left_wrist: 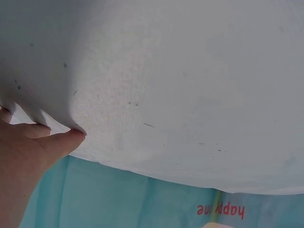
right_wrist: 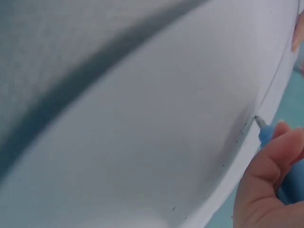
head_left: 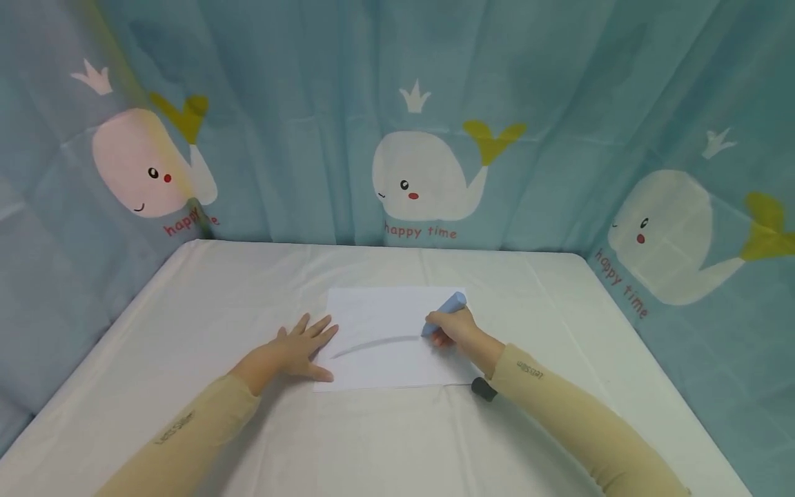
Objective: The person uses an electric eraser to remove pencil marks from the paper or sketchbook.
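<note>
A white sheet of paper lies on the table, with one thin grey curved stroke across its middle. My left hand rests with fingers spread on the sheet's left edge; in the left wrist view the same hand shows its fingertips on the white surface. Near the sheet's right side, my right hand grips a light blue marker. The marker tilts, its tip down at the stroke's right end. Seen from the right wrist, the thumb and fingers wrap the blue barrel, and the tip meets the surface.
A small black object, perhaps a cap, lies by the sheet's lower right corner, beneath the right forearm. White cloth covers the table. Blue curtains printed with whales hang along the back and both sides.
</note>
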A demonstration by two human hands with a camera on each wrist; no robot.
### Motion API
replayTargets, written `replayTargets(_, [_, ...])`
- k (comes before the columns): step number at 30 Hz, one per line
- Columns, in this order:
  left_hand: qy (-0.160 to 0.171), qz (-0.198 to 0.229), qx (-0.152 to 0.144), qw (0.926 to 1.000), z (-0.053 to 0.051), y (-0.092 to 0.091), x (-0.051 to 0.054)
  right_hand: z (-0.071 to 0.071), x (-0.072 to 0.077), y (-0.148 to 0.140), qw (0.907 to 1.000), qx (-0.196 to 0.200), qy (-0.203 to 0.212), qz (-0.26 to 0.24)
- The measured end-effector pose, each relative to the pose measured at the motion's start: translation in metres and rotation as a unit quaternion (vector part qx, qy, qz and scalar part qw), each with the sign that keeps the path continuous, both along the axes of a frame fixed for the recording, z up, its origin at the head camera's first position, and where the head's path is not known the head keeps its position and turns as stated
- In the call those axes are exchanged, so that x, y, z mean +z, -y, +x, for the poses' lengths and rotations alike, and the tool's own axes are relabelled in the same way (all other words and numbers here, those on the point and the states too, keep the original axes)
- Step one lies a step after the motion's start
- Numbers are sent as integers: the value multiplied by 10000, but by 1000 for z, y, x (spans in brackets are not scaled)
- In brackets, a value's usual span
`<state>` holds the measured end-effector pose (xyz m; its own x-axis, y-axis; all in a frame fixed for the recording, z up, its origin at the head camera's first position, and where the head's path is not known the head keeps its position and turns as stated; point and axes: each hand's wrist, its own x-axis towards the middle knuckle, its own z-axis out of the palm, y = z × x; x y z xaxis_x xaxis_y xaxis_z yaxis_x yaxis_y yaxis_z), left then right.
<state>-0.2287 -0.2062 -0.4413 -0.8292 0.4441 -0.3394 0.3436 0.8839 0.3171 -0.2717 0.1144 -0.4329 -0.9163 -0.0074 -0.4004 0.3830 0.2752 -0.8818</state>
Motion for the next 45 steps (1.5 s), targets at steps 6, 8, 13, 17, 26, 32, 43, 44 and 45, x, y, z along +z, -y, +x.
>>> replayTargets(6, [-35, -20, -11, 10000, 1, 0, 0, -1, 1, 1, 10000, -47, -37, -30])
replayTargets(8, [-33, 2, -6, 10000, 0, -1, 0, -1, 2, 1, 10000, 11, -4, 23])
replayTargets(13, [-59, -36, 19, 10000, 0, 0, 2, -1, 3, 2, 9999, 98, 24, 44])
replayTargets(17, [-70, -17, -5, 10000, 0, -1, 2, -2, 2, 2, 9999, -11, -83, 99])
replayTargets(26, [-9, 2, 47, 10000, 3, -2, 2, 0, -1, 4, 9998, 16, -1, 177])
replayTargets(32, [-16, 7, 50, 10000, 2, -3, 0, 1, -1, 3, 9999, 52, -77, 129])
replayTargets(43, [-11, -2, 55, 10000, 4, -2, 3, 0, -3, 3, 9999, 11, -23, 99])
replayTargets(44, [-8, 23, 53, 10000, 4, -2, 4, 0, -3, 3, 10000, 15, -11, 83])
replayTargets(45, [-7, 11, 48, 10000, 3, -3, 4, -1, -3, 2, 10000, 5, -19, 67])
